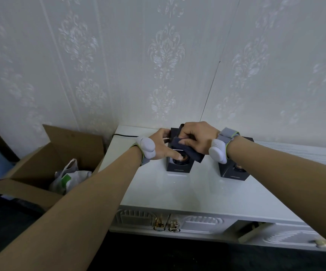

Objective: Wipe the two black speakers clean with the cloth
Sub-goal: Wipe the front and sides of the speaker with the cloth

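Our left hand (161, 142) grips the near speaker (178, 163), fingers curled round its side and thumb across its front, while our right hand (196, 136) holds the dark cloth (189, 151) bunched against that speaker's top — both hands closed on what they hold. We judge the first speaker is being wiped. The second speaker (234, 171) stands just beside it to the right on the white cabinet (197, 192), partly hidden by our wrist. Next we would need to carry the cloth across — steadying that one likewise.

Speakers (179, 165) side by side on cabinet (197, 194)
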Demonstrator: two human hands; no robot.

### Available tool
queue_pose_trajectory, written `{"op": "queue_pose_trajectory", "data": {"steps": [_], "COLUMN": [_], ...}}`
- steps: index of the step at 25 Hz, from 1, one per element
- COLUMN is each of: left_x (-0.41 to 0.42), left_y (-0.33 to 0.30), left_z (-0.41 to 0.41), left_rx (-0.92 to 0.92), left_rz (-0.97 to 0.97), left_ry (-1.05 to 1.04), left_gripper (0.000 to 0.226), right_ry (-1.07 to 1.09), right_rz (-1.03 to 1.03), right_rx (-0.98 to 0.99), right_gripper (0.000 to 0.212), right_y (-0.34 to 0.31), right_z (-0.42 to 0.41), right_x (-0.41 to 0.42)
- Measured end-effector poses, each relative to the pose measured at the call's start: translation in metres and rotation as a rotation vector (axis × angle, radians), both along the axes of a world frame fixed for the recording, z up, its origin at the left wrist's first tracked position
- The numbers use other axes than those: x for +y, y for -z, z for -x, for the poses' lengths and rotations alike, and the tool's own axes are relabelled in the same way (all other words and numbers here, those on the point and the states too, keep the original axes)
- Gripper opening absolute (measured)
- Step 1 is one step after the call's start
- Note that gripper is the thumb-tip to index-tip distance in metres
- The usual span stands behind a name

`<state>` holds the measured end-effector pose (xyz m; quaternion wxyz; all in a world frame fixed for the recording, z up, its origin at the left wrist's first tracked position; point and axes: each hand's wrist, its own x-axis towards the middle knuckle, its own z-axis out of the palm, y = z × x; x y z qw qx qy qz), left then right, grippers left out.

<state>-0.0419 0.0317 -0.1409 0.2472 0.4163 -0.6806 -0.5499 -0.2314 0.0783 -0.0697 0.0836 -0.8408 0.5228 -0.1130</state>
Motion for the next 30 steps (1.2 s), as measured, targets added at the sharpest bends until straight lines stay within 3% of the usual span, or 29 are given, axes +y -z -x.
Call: {"op": "queue_pose_trajectory", "data": {"steps": [13, 16, 20, 24, 30], "left_x": [-0.003, -0.005, -0.005, -0.003, -0.001], "left_y": [0.003, 0.006, 0.006, 0.003, -0.001], "left_z": [0.000, 0.001, 0.000, 0.000, 0.001], "left_rx": [0.002, -0.002, 0.004, -0.006, -0.042], "left_rz": [-0.018, -0.018, -0.010, -0.012, 0.016], "left_ry": [0.014, 0.001, 0.020, 0.015, 0.019], "left_gripper": [0.098, 0.097, 0.079, 0.093, 0.092], "right_ry": [0.270, 0.248, 0.177, 0.112, 0.052], "right_rz": [0.037, 0.026, 0.039, 0.060, 0.081], "right_rx": [0.052, 0.031, -0.019, -0.041, -0.071], "right_gripper": [0.021, 0.022, 0.020, 0.017, 0.012], "right_y": [0.005, 0.006, 0.009, 0.012, 0.014], "right_z": [0.002, -0.009, -0.017, -0.015, -0.009], "right_x": [-0.045, -0.049, -0.039, -0.024, -0.004]}}
